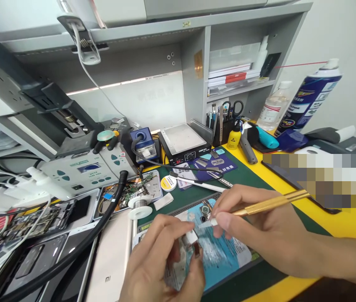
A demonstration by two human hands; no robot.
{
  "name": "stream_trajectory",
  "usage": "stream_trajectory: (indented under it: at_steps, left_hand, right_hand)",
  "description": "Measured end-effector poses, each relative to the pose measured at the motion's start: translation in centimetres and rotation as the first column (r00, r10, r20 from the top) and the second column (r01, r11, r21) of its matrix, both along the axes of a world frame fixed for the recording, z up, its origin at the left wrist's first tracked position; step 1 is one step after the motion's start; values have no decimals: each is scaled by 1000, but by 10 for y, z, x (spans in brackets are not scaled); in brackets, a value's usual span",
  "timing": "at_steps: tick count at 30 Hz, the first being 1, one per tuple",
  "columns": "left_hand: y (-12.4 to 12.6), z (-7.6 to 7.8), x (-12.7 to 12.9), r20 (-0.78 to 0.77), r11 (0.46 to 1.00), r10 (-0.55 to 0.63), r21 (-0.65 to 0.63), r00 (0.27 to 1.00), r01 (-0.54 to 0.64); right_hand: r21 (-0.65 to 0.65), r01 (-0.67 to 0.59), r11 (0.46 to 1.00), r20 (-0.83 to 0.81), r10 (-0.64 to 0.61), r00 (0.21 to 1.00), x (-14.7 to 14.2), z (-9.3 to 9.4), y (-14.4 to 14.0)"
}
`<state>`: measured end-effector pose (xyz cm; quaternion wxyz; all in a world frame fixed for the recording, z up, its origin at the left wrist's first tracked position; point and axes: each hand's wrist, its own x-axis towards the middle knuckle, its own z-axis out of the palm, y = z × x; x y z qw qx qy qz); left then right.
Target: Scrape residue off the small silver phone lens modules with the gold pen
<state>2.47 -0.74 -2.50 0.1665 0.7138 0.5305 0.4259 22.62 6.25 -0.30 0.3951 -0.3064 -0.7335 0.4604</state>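
Observation:
My left hand [162, 256] pinches a small white square part [191, 237] with a brown strip [196, 250] hanging from it. My right hand [260, 226] is closed round a gold-handled craft knife [269, 202], held like a pen. Its pale pointed tip [206, 225] is directed left, close to the white part; whether they touch I cannot tell. Under both hands lies a scratched blue mat [222, 256], and on it, just beyond my right fingertips, a small part with a round dark centre [205, 209].
A solder spool [140, 208], a tray of circuit boards [146, 184] and a white phone back [110, 251] lie to the left. Behind stand a hot plate [184, 138] and a soldering iron holder [145, 147]. A thick black hose [108, 214] crosses the left side. A spray can [310, 98] stands back right.

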Motion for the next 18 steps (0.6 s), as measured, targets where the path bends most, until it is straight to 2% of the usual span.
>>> stream_trajectory:
  at_steps: [4,9,18]
  left_hand:
    - [-1,-4,0,-52,1000,2,5,999,-1]
    - [-3,-8,2,-105,998,60,22,993,-58]
    - [-3,-8,4,-60,998,67,16,996,-66]
  right_hand:
    - [-7,-3,1000,-9,3,1000,-2,-1,1]
    - [31,-52,998,-13,52,999,-3,-3,1]
    - [-4,-93,996,85,93,992,-3,0,0]
